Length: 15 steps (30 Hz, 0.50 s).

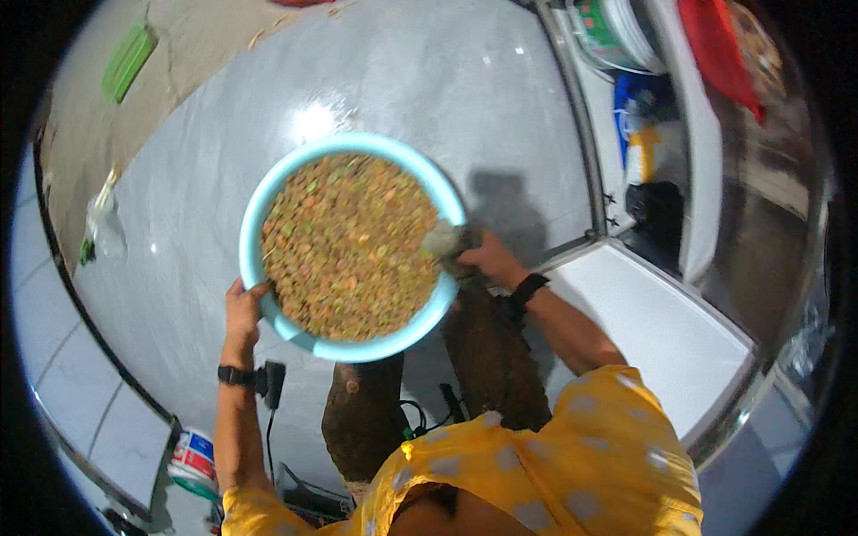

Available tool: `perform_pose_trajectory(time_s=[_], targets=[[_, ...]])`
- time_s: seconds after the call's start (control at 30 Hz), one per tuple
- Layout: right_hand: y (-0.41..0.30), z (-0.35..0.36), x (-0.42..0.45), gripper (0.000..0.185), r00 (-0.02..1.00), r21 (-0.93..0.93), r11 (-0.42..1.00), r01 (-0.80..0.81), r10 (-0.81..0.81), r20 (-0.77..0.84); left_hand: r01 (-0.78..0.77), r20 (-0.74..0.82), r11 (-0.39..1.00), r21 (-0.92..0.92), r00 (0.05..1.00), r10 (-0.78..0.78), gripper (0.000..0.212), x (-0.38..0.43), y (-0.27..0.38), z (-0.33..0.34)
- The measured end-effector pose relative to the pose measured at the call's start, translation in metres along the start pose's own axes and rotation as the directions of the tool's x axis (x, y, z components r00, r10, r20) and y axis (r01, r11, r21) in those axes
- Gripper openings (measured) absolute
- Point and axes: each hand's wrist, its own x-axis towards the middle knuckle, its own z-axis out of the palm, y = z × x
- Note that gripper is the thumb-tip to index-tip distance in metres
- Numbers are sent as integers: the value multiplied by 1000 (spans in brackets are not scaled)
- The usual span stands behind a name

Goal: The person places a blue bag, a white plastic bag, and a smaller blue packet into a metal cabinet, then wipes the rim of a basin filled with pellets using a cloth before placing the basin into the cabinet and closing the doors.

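Note:
A round light-blue plastic basin (362, 352) is held in front of me, over the grey floor and above my dark trouser legs. Small brown, green and orange pieces (348, 248), too blurred to name surely, fill it broadly. My left hand (244, 308) grips the basin's left rim, thumb on top. At the right rim, my right hand (493, 261) is closed on a bunched grey-green cloth (446, 244). Part of that cloth hangs over the rim and touches or nearly touches the pieces. The fingers under the basin are hidden.
An open cabinet door (657, 321) with a white panel stands close by my right arm. Shelves beyond hold a white bucket (620, 33) and a black bag (657, 221). Far left are a green plastic tray (129, 61) and a clear bag (107, 224). A paint-type tub (194, 462) sits lower left.

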Motion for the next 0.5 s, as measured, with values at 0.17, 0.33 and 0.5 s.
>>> perform_pose_trajectory(time_s=[0.17,0.33,0.5], targets=[[12,-3,11,40,996,-38,999,-9,12,85,11,22,998,-59,1000,-10,17,-5,-6,-4],[9,7,-9,46,997,9,997,81,-81,0,-4,67,999,-32,998,6,17,-5,-11,-6],[17,22,-36,34,910,19,933,359,-346,-229,-120,214,988,-101,967,140,15,-12,-1,-10]])
